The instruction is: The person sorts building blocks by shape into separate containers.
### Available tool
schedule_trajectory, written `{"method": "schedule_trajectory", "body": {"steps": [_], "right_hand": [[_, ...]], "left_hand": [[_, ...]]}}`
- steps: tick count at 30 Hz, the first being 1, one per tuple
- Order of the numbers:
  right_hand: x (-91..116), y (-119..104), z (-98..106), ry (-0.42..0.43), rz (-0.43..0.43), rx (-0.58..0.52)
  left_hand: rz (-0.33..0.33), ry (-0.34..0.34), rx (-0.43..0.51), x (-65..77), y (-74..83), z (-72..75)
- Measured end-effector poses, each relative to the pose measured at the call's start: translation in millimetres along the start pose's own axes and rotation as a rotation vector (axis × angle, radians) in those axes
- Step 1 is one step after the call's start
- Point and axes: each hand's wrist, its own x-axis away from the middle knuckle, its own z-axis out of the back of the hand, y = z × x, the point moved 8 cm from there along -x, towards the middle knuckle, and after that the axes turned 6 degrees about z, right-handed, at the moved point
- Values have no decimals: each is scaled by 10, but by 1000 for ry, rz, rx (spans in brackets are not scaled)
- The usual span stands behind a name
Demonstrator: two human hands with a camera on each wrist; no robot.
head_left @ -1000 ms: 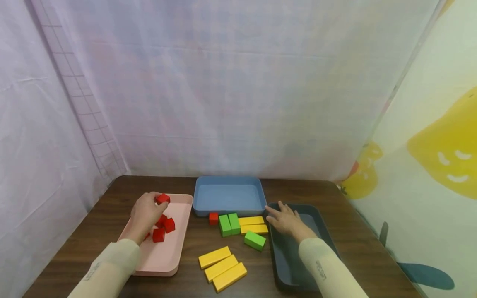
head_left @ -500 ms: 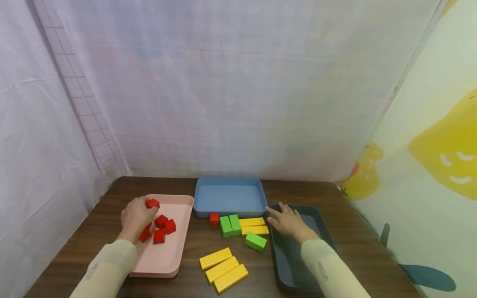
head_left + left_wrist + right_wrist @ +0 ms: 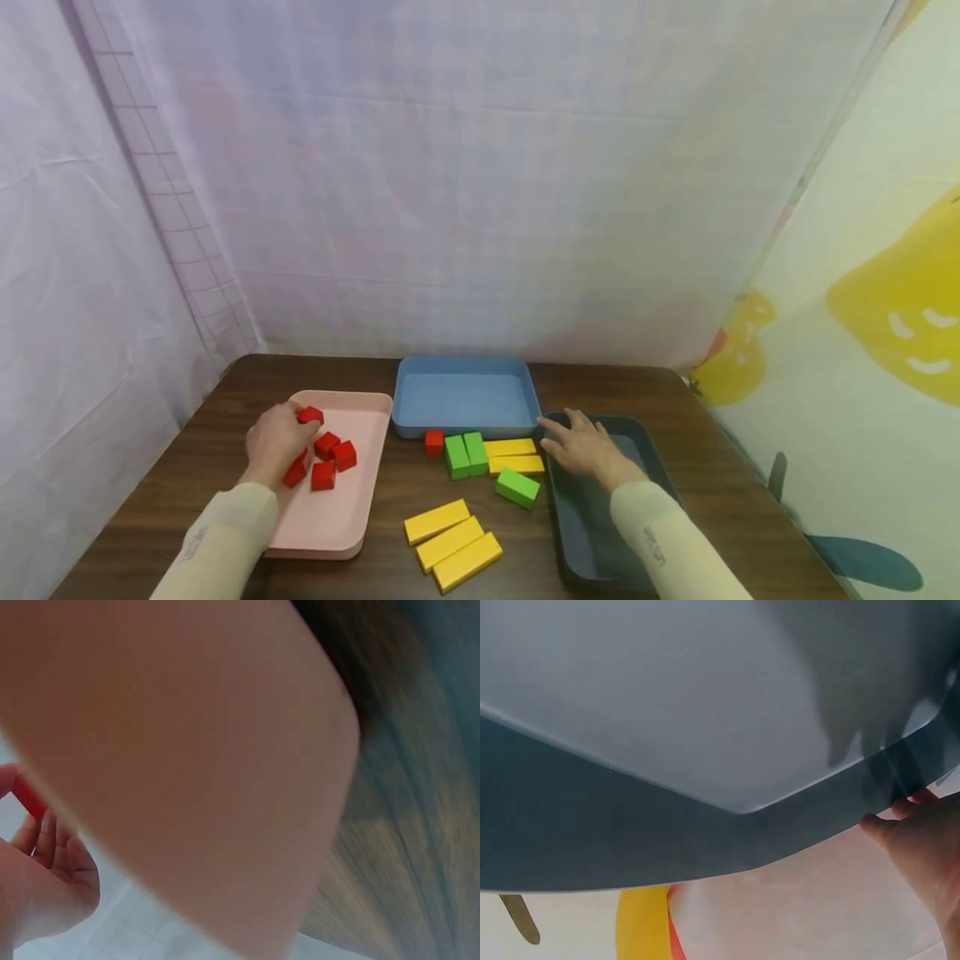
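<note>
My left hand (image 3: 279, 442) is over the left side of the pink tray (image 3: 330, 525), pinching a red cube (image 3: 310, 415) between thumb and fingers. In the left wrist view a red block (image 3: 30, 799) shows at its fingertips, behind the blurred tray wall (image 3: 225, 750). Several other red cubes (image 3: 323, 476) lie in the tray, one partly behind the hand. My right hand (image 3: 587, 450), fingers spread and fairly straight, is over the far left part of the dark grey tray (image 3: 592, 558). The right wrist view has its fingertips at that tray's rim (image 3: 780, 855).
A blue tray (image 3: 461, 396) stands at the back middle. In front of it are a red cube (image 3: 434, 442), green blocks (image 3: 467, 455) and yellow blocks (image 3: 516, 464). A tilted green block (image 3: 517, 488) and several yellow blocks (image 3: 453, 543) lie nearer on the wooden table (image 3: 382, 575).
My left hand has moved left and slightly nearer within the pink tray, carrying the red cube; most of that shift came in the first half second. The right hand has kept its place.
</note>
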Motion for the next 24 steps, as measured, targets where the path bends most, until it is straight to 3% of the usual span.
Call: {"method": "schedule_trajectory", "body": {"steps": [5, 11, 18, 24], "right_hand": [[0, -7, -21, -13, -5, -26], [-7, -20, -35, -27, -9, -32], [-12, -8, 5, -22, -17, -15], [12, 9, 3, -22, -14, -24]], "left_hand": [[8, -26, 19, -5, -11, -68], [2, 20, -23, -26, -2, -93], [-43, 57, -29, -35, 123, -80], [-109, 68, 40, -13, 278, -115]]}}
